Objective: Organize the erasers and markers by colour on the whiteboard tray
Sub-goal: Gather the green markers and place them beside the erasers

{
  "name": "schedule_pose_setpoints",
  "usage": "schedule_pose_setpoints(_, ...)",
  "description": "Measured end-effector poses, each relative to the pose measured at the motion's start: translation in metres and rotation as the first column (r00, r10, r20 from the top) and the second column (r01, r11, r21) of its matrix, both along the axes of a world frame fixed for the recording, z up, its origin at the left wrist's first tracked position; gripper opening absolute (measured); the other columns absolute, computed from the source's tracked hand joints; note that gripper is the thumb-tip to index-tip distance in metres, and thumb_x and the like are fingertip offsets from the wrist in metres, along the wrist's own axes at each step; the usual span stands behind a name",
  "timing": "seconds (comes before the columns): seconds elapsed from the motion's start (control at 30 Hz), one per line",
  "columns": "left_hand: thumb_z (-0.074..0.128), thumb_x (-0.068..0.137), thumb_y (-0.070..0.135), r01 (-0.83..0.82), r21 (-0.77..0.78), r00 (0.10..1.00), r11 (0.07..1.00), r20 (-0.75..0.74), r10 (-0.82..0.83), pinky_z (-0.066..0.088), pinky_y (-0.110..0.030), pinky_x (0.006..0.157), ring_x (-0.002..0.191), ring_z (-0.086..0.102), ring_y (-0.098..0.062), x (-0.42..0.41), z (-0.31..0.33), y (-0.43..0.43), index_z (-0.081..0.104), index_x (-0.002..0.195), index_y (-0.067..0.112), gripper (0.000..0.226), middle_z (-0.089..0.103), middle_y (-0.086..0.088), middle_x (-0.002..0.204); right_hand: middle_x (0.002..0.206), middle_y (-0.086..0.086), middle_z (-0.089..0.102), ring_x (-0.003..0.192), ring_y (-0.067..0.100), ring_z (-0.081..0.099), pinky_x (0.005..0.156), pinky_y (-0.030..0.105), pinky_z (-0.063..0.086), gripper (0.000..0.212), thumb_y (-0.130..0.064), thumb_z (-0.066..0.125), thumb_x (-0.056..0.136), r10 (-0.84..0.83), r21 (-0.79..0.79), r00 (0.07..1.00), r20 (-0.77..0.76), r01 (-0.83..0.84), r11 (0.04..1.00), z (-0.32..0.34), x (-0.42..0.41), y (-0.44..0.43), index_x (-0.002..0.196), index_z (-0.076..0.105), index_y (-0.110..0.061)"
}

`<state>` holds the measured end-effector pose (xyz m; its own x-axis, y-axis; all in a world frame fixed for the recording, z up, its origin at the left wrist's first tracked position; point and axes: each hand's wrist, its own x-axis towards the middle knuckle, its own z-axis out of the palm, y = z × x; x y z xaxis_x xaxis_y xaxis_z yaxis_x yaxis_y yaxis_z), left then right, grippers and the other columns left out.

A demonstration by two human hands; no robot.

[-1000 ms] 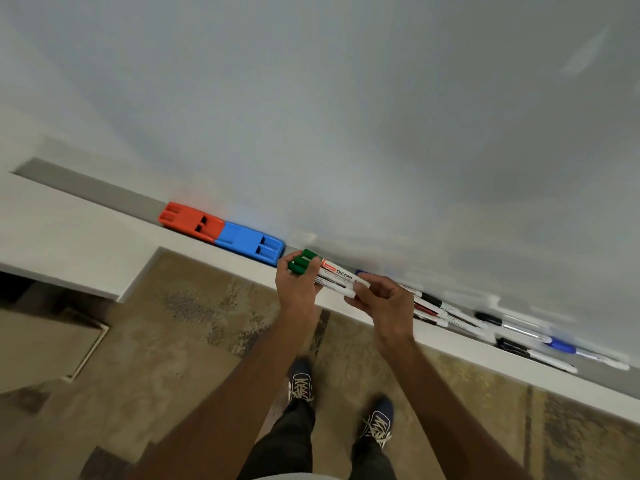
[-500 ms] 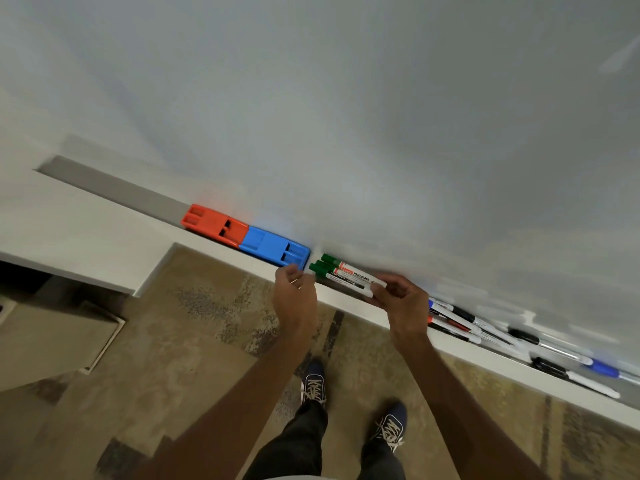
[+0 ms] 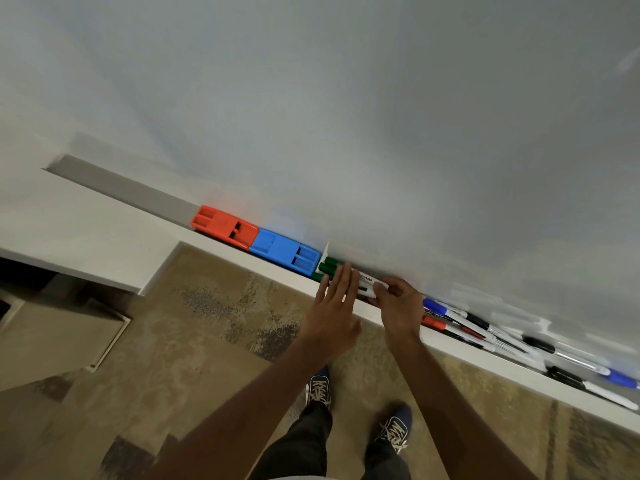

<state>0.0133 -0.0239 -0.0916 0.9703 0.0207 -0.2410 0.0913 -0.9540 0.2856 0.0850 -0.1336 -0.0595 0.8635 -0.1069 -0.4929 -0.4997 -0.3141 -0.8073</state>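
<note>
A red eraser and a blue eraser lie end to end on the whiteboard tray. Right of them lie the green markers, caps against the blue eraser. My left hand is open, fingers spread over the markers' middle. My right hand pinches their right ends against the tray. Further right lie a blue marker, a red marker, black markers and another blue marker, all mixed.
The whiteboard rises behind the tray. A white ledge runs at the left. Below are patterned carpet and my shoes. The tray's left part is bare grey.
The green markers went down onto the tray beside the blue eraser. My left hand let go of their caps and opened flat. My right hand stayed on their right ends.
</note>
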Motion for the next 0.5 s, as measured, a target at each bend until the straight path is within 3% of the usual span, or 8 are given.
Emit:
schedule_pose_setpoints(0.07, 0.044, 0.098, 0.041, -0.020, 0.041, 1.000, 0.999, 0.009, 0.020, 0.001, -0.048, 0.125, 0.152, -0.019, -0.029, -0.001, -0.001, -0.001, -0.015, 0.155, 0.006, 0.090, -0.016, -0.016, 0.166, 0.102, 0.007, 0.074, 0.097, 0.026, 0.069, 0.091, 0.043, 0.056, 0.019, -0.017, 0.068, 0.090, -0.024, -0.005, 0.999, -0.034, 0.024, 1.000, 0.005, -0.001, 0.007, 0.108, 0.070, -0.010)
schedule_pose_setpoints(0.17, 0.046, 0.098, 0.040, -0.062, 0.077, 0.998, 0.995, -0.002, 0.062, 0.001, -0.048, 0.125, 0.151, -0.019, -0.032, -0.003, -0.004, -0.003, -0.020, 0.153, 0.004, 0.093, -0.018, -0.017, 0.165, 0.127, 0.008, 0.064, 0.115, 0.026, 0.060, 0.093, 0.034, 0.048, 0.040, -0.023, 0.064, 0.093, -0.034, 0.016, 0.993, -0.112, 0.036, 0.999, 0.013, -0.004, 0.018, 0.130, 0.059, -0.010)
schedule_pose_setpoints(0.27, 0.047, 0.097, 0.037, -0.070, 0.076, 0.998, 0.995, 0.002, 0.070, 0.002, -0.049, 0.125, 0.151, -0.019, -0.033, -0.006, -0.006, -0.003, -0.023, 0.152, 0.004, 0.094, -0.020, -0.017, 0.164, 0.142, 0.008, 0.053, 0.127, 0.028, 0.051, 0.095, 0.035, 0.042, 0.051, -0.028, 0.061, 0.095, -0.023, 0.014, 0.986, -0.162, 0.026, 1.000, 0.018, -0.005, 0.025, 0.142, 0.048, -0.012)
schedule_pose_setpoints(0.5, 0.044, 0.098, 0.032, -0.091, 0.071, 0.996, 0.993, -0.020, 0.092, 0.000, -0.047, 0.125, 0.148, -0.028, -0.031, -0.006, -0.006, -0.004, -0.026, 0.151, 0.005, 0.092, -0.030, -0.015, 0.161, 0.146, 0.010, 0.050, 0.131, 0.030, 0.048, 0.108, 0.045, 0.042, 0.052, -0.035, 0.056, 0.097, -0.016, 0.033, 0.976, -0.219, 0.024, 0.999, 0.021, -0.007, 0.032, 0.144, 0.044, -0.016)
